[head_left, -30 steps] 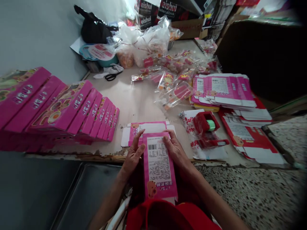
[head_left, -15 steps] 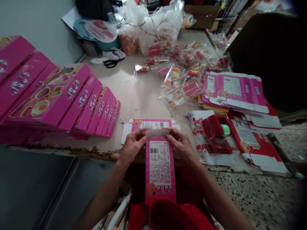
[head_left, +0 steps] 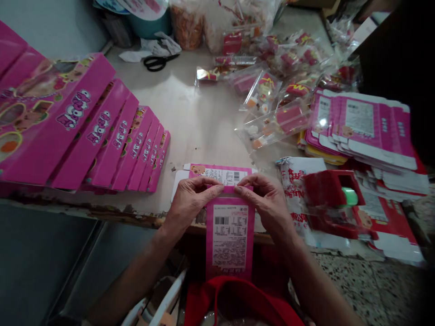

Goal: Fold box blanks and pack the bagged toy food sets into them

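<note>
Pink box (head_left: 229,240) held across table edge (head_left: 142,219), dispenser (head_left: 326,192) apart.

Pink box (head_left: 229,237), barcode side up

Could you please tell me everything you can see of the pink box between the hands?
The pink box, seemingly of card, is held printed face up by the table, showing a white panel with a barcode. The left hand and right hand pinch its far-end flap; red cloth hides its near end.
</note>
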`<state>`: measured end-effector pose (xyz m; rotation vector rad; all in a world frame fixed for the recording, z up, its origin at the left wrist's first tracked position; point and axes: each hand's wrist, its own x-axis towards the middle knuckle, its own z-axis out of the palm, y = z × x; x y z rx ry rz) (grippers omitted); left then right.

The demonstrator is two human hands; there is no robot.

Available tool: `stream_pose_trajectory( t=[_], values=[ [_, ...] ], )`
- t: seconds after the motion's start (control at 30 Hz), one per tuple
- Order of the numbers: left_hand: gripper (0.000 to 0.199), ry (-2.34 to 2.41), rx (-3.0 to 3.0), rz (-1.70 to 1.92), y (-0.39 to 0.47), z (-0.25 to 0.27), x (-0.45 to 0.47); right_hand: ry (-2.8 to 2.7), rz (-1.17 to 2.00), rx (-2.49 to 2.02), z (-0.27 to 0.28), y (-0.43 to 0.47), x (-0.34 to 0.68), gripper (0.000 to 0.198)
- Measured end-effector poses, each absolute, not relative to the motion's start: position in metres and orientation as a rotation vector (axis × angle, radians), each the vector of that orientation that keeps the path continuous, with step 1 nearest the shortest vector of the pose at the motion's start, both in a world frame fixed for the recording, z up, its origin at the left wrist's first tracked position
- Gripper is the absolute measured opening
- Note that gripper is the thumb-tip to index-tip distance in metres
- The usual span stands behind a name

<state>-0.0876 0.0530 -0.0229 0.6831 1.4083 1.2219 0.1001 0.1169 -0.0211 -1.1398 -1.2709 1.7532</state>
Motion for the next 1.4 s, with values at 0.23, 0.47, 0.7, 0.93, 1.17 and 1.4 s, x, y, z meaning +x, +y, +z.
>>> stream_pose_trajectory(
  t=[0.23, 0.47, 0.7, 0.93, 1.17, 1.4],
  values=[
    [0.036, 1.269, 0.689, 1.135, 0.026, -0.032, -0.083, -1.272, 1.912, -1.104, -0.038, 0.111, 0.132, 0.028],
    [0.027, 1.294, 0.687, 1.272, 0.013, -0.028, -0.037, -1.8, 1.397, -1.096, -0.004, 0.071, 0.16, 0.03],
    [0.03, 1.272, 0.68, 1.549, 0.045, 0.005, -0.034, -1.528, 0.512, -1.661, 0.054, 0.074, 0.266, 0.033],
    [0.025, 1.426, 0.988, 1.347, 0.031, 0.022, -0.029, -1.509, 1.132, -1.692, 0.03, 0.105, 0.293, 0.039],
    [0.023, 1.456, 1.174, 1.293, 0.031, 0.032, -0.019, -1.342, 0.89, -1.595, 0.044, 0.076, 0.281, 0.024],
    [0.024, 1.382, 1.356, 1.162, 0.041, 0.033, 0.002, -0.87, 1.269, -1.544, 0.023, 0.033, 0.283, 0.032]
  ],
)
